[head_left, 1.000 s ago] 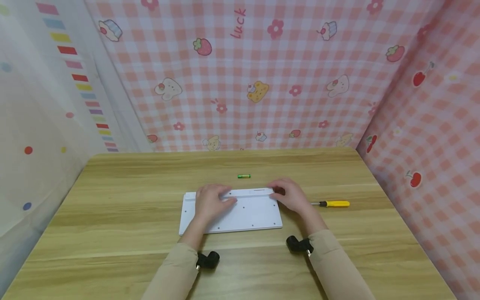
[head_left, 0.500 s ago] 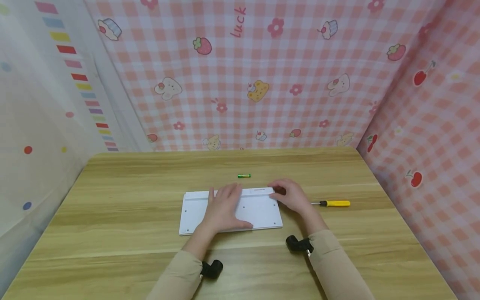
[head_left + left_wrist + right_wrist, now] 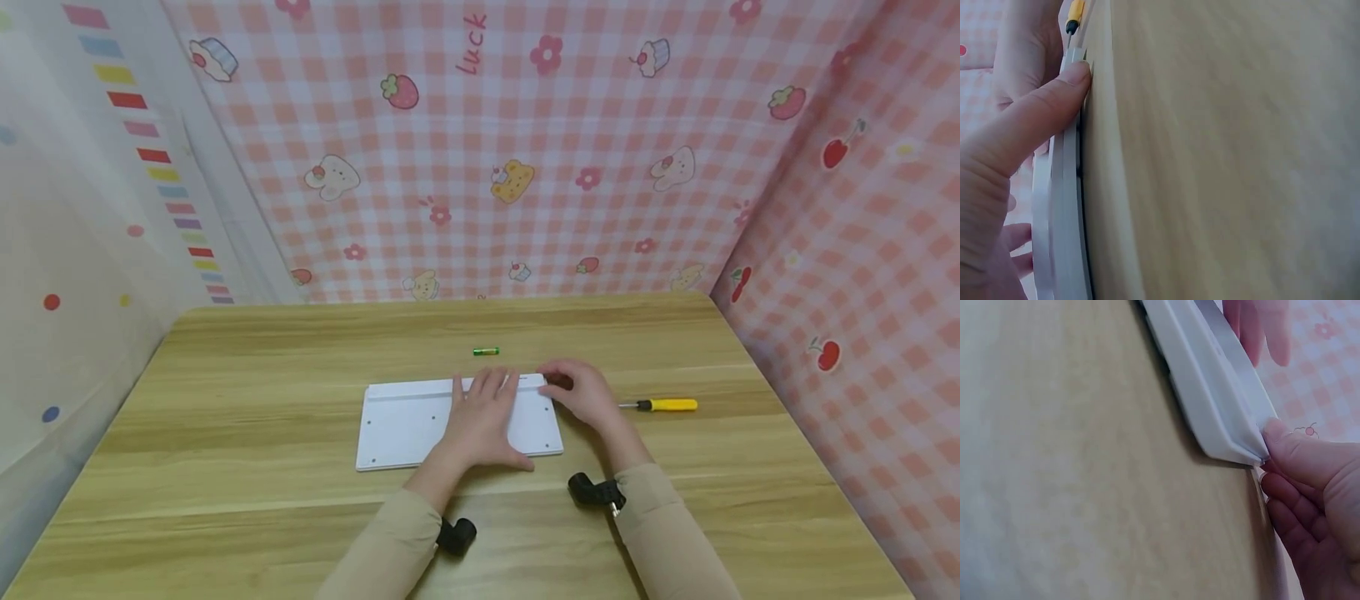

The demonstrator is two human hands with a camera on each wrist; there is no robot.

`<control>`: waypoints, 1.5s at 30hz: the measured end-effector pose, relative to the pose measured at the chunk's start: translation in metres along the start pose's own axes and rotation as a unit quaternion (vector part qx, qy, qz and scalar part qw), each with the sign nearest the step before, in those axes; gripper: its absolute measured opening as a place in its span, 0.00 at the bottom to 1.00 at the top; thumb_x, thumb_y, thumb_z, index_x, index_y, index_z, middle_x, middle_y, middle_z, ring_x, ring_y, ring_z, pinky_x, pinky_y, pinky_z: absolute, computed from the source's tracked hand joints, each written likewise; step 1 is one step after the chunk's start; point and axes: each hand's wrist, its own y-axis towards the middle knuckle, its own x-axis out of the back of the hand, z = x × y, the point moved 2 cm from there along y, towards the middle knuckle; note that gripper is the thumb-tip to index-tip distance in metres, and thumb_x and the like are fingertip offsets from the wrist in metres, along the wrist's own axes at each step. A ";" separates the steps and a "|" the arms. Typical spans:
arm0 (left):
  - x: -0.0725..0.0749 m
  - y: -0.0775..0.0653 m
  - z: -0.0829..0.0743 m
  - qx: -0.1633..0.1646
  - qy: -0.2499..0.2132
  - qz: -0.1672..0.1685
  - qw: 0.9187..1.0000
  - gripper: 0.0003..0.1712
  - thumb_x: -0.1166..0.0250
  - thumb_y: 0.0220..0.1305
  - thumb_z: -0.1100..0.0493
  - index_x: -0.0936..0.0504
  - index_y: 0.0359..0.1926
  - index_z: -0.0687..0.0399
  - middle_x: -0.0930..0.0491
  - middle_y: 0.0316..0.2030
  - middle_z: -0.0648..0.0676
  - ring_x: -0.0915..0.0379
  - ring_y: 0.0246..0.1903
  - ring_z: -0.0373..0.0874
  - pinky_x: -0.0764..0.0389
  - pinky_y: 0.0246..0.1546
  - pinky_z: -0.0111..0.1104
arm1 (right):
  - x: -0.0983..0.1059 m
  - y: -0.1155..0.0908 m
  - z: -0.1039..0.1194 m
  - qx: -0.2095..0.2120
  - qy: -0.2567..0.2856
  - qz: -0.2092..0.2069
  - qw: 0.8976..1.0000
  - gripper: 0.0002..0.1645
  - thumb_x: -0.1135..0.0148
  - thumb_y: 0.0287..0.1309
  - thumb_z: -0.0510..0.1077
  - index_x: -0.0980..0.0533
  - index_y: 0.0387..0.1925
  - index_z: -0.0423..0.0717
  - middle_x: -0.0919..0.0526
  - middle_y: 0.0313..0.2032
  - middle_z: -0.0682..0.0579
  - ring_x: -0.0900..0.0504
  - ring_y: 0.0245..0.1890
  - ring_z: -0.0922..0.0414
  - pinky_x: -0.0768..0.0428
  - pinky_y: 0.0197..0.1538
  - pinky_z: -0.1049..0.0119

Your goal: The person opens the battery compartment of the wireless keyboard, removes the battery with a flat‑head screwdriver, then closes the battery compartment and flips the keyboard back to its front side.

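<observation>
A white keyboard (image 3: 401, 433) lies face down, its underside dotted with screws and a raised ridge along the far edge. My left hand (image 3: 482, 425) is spread across its right half, fingers fairly straight toward the ridge and thumb over the near edge. In the left wrist view that thumb (image 3: 1041, 109) touches the keyboard's edge (image 3: 1069, 212). My right hand (image 3: 585, 396) pinches the far right corner; the right wrist view shows its thumb (image 3: 1294, 450) on the corner and the other fingers curled below it.
Beyond the keyboard lies a small green battery (image 3: 486, 352). A screwdriver (image 3: 671, 405) with a yellow handle is right of my right hand. The wooden table (image 3: 262, 358) ends at a pink checked cloth (image 3: 465, 233) behind, with more cloth on both sides.
My left hand has moved right across the keyboard and spread out, its thumb now at the near edge. My right hand stays at the corner, and the keyboard has hardly moved.
</observation>
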 end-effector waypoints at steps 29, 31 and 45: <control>0.008 0.022 -0.019 -0.030 0.044 0.021 0.998 0.75 0.25 0.26 0.22 0.38 0.72 0.59 0.34 0.67 0.58 0.42 0.68 0.53 0.49 0.67 0.63 | 0.031 -0.039 -0.014 -0.081 0.151 -0.061 0.983 0.21 0.34 0.64 0.50 0.20 0.54 0.43 0.15 0.48 0.48 0.19 0.50 0.54 0.24 0.55 0.63; 0.014 0.023 -0.019 -0.034 0.043 0.024 0.998 0.76 0.25 0.27 0.21 0.39 0.73 0.59 0.35 0.67 0.59 0.41 0.68 0.54 0.47 0.66 0.63 | 0.032 -0.042 -0.016 -0.082 0.171 -0.063 0.980 0.23 0.34 0.64 0.50 0.21 0.55 0.42 0.15 0.48 0.47 0.20 0.50 0.56 0.25 0.55 0.68; 0.104 0.021 -0.019 -0.092 0.008 0.006 0.996 0.76 0.25 0.32 0.24 0.46 0.76 0.60 0.32 0.64 0.64 0.29 0.56 0.52 0.21 0.50 0.43 | 0.033 -0.048 -0.012 -0.039 0.233 -0.063 0.970 0.23 0.38 0.67 0.42 0.25 0.59 0.33 0.17 0.49 0.38 0.18 0.47 0.56 0.22 0.49 0.72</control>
